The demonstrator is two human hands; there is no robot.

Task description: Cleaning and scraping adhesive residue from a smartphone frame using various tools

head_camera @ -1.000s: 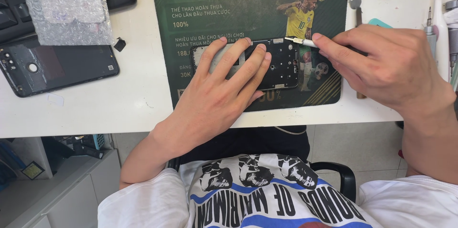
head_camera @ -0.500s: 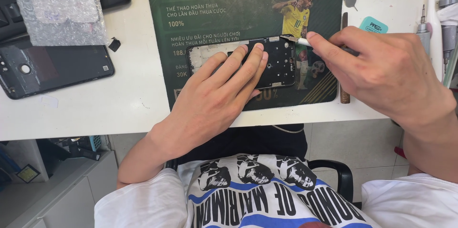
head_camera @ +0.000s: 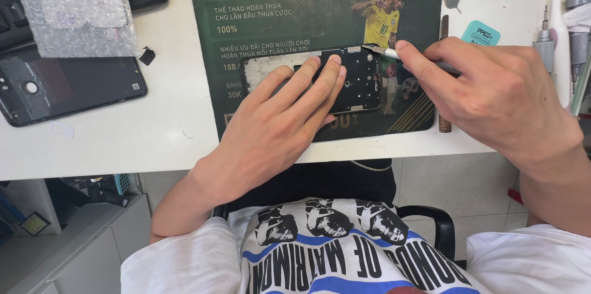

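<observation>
Lying on the green mat [head_camera: 271,17], the opened phone frame [head_camera: 357,78] is pressed flat under the left hand [head_camera: 277,128], whose fingers [head_camera: 320,84] are spread open across it. At the frame's upper right corner, a thin white tool [head_camera: 389,52] is pinched in the closed fingers of the right hand [head_camera: 492,97]. A black back cover [head_camera: 68,88] rests on the counter [head_camera: 172,134], well left of the frame.

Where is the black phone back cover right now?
In the head view the back cover lies flat at the far left of the white desk, just below a bubble-wrap bag and left of the green mat.
</observation>
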